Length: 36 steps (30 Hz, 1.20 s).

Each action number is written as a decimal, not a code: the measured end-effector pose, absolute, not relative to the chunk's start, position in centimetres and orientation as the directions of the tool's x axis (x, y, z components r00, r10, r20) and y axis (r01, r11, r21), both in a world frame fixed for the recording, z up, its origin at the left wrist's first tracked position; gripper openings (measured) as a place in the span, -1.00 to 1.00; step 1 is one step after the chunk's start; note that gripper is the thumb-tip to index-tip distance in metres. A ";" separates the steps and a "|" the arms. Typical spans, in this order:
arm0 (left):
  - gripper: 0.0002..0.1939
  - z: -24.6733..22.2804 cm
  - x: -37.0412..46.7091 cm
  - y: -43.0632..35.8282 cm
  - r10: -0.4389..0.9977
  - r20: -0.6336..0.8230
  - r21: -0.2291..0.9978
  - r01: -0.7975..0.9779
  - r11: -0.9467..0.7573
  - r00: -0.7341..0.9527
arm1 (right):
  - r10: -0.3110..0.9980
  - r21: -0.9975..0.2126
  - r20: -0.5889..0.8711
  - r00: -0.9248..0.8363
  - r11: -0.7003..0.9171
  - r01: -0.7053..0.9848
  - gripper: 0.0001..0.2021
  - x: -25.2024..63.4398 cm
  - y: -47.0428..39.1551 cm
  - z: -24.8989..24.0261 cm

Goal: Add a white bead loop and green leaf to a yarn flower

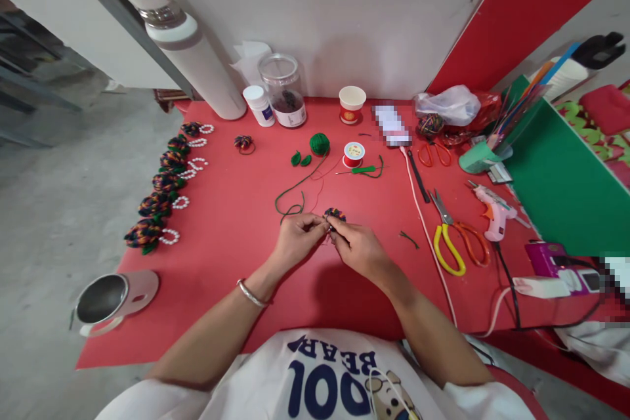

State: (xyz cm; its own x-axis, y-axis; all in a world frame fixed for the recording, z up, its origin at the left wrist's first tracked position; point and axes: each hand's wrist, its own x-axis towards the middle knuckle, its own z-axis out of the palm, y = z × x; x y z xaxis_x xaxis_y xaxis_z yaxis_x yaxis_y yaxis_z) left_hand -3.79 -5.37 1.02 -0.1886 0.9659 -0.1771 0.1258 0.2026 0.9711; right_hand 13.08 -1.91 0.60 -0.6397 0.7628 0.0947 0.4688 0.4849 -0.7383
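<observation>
Near the middle of the red table, a small multicoloured yarn piece (335,214) is held between both hands. My left hand (301,236) pinches at its near left side, thumb and forefinger together. My right hand (358,246) grips it from the right, with fingers closed and partly covering it. Anything finer between the fingertips is too small to make out. A green yarn ball (319,144) lies beyond the hands, its strand curling down toward my left hand. Beside it are a red thread spool (353,155) and a green-handled hook (363,170).
Yarn pieces with bead loops (162,182) line the left side, near a metal mug (140,290). Scissors (451,251), a pink glue gun (496,213) and cables lie right. A tall bottle (197,65), jar (289,108) and paper cup (351,106) stand along the back.
</observation>
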 end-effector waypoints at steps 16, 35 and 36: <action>-0.83 1.0 -4.4 -5.5 0.988 0.092 0.891 0.453 -0.026 -0.124 | 0.795 -0.796 0.078 -0.601 0.413 0.443 -0.75 14.2 -1.1 1.8; -0.89 1.5 -4.4 -5.4 0.959 0.278 0.845 0.490 -0.215 -0.060 | 0.876 -0.968 -0.231 -0.424 -0.249 0.013 -0.66 14.9 0.0 3.0; -0.89 1.6 -4.2 -5.5 0.956 0.289 0.842 0.487 -0.233 -0.042 | 0.851 -0.944 -0.262 -0.456 -0.325 -0.062 -0.65 14.7 -0.1 2.8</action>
State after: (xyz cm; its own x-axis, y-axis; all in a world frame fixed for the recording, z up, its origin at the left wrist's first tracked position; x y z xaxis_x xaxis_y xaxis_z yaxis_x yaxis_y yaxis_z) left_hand -4.21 -5.51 1.56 -0.0419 0.9564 0.2891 0.4870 -0.2331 0.8417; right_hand 14.72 -0.06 2.82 -0.4556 0.8506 -0.2625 -0.0621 -0.3245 -0.9438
